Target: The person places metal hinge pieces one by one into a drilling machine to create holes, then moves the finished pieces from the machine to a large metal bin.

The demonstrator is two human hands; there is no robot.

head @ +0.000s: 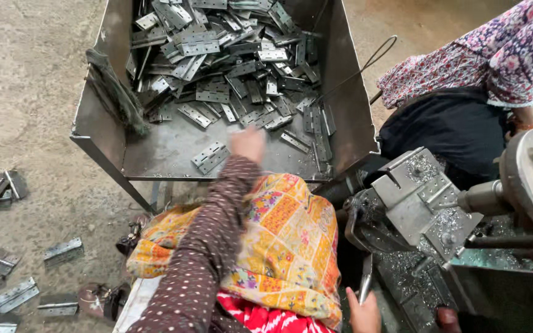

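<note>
My left hand (248,143), at the end of a dotted brown sleeve, reaches into a big sheet-metal bin (103,126). It hovers, blurred, over the bin's bare front floor. A flat steel hinge (210,156) lies just left of it, and a heap of hinges (229,61) fills the back of the bin. Whether the fingers hold anything is not visible. My right hand (363,311) sits at the bottom edge, closed around the dark lever handle (365,280) of a metal machine fixture (414,197).
Another person in a floral sleeve (495,55) and black garment sits at the right behind the machine. Metal shavings cover the fixture. Loose hinges (7,271) lie on the concrete floor at left. A dark rag (115,92) hangs over the bin's left wall.
</note>
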